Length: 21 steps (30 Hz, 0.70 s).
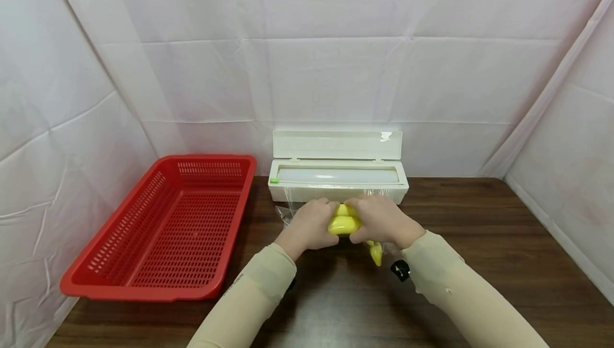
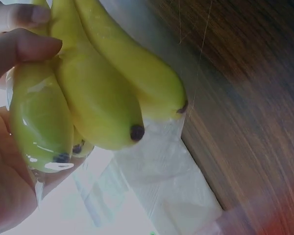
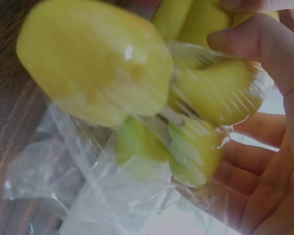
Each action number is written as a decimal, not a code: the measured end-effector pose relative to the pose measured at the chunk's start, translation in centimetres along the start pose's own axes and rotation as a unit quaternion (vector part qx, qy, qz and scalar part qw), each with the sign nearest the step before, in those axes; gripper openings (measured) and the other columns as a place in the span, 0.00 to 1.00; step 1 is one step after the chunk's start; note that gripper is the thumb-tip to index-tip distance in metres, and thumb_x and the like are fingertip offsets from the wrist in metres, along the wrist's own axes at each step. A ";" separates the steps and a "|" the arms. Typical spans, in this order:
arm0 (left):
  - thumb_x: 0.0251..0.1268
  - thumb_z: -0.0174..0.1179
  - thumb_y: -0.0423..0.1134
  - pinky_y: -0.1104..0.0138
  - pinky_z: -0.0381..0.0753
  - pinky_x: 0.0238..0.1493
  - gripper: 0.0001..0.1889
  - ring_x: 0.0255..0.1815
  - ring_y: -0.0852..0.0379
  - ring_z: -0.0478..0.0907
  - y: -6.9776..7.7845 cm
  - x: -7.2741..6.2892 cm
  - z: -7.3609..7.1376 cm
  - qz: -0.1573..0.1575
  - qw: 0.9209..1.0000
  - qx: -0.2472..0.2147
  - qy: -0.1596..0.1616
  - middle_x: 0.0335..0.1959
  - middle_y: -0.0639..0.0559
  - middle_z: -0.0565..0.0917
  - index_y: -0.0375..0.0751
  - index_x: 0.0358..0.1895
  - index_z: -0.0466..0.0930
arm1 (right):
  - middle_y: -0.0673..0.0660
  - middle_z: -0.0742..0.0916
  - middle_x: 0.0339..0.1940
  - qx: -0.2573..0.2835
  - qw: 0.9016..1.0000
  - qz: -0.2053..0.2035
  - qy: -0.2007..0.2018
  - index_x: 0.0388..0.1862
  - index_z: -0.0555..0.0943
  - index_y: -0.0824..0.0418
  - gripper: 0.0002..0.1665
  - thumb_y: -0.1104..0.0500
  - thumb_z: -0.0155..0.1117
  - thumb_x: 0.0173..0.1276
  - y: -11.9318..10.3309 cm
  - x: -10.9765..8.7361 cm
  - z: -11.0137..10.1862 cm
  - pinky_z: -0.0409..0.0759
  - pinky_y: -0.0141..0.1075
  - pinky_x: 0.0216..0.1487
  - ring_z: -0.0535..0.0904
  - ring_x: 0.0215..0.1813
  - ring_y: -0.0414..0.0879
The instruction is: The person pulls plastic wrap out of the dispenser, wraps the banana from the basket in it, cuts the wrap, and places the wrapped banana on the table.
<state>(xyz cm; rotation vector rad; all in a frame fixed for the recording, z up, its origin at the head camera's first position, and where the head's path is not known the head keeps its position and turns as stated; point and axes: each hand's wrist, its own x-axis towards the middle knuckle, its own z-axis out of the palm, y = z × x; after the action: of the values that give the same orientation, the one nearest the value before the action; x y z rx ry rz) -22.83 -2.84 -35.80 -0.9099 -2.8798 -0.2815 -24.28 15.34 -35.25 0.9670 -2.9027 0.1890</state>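
The banana bunch (image 2: 100,98) is positioned over the table (image 1: 479,268), toward its far edge and directly in front of the cling film dispenser (image 1: 338,194). The left hand (image 1: 310,225) and right hand (image 1: 385,221) grip it from opposite sides. Surface: smooth, glossy yellow, shading to green toward the blunt, dark brown tips. Clear cling film (image 3: 44,178), creased and reflective, covers part of the bunch; loose folds hang beside it. Film also spans from the dispenser's front toward the hands.

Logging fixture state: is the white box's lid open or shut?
Open: the lid stands raised at the back of the white box, exposing the roll inside.
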 end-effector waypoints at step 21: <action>0.43 0.66 0.41 0.72 0.65 0.24 0.14 0.22 0.62 0.66 -0.2 0.3 0.1 -0.004 0.989 -0.109 -0.100 0.22 0.59 0.72 0.45 0.37 0.78 | 0.46 0.77 0.25 0.071 0.992 0.025 -0.097 0.53 0.79 0.60 0.34 0.52 0.66 0.42 0.0 -0.6 0.1 0.67 0.32 0.26 0.68 0.24 0.40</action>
<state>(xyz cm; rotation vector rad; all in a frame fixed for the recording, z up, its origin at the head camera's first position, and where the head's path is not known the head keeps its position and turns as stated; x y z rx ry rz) -23.19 -2.87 -35.86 -1.0149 -3.0830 -0.5435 -23.85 15.70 -35.38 0.9867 -3.1295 0.3264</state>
